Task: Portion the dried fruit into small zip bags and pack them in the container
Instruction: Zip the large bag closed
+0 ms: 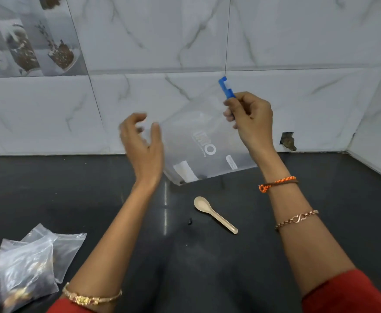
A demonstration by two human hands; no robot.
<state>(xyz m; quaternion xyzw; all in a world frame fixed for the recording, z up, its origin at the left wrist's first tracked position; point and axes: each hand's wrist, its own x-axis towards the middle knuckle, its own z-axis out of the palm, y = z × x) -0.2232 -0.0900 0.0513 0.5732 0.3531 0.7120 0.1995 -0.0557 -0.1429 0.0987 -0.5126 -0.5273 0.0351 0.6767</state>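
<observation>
Red sleeves [347,294] at bottom edge, both forearms raised off the black counter [320,222]. Gold bangle [92,298] on left forearm; chain bracelet [296,219] and orange thread band [277,182] on right forearm

Small zip bags [29,265] lie in a loose pile at lower left on the counter, clear plastic, overlapping; brownish dried fruit visible inside the nearest ones, amount hard to tell through the glare

Beige plastic spoon [214,214] lies flat mid-counter between the forearms, bowl up and pointing far-left, nothing in it. One dark bit, likely a piece of dried fruit [189,221], just left of the spoon handle, apart from it

Left hand [143,141] is lifted, palm facing right, fingers spread and loosely bent, thumb up, holding nothing; motion-blurred; close to the left edge of the big bag, contact unclear

Right hand [250,118] is raised higher, fingers curled and clamped on the blue slider strip [225,88] at the top of the large clear zip bag [205,141]. Bag hangs tilted from that grip, lower corner toward the counter near the wall, white printed logo and labels on its face; looks almost empty, a few dark specks at the bottom edge

Behind: white marbled tile wall [298,41], chipped hole in tile [287,141] at right near counter level, decorative picture tiles [26,35] top left
</observation>
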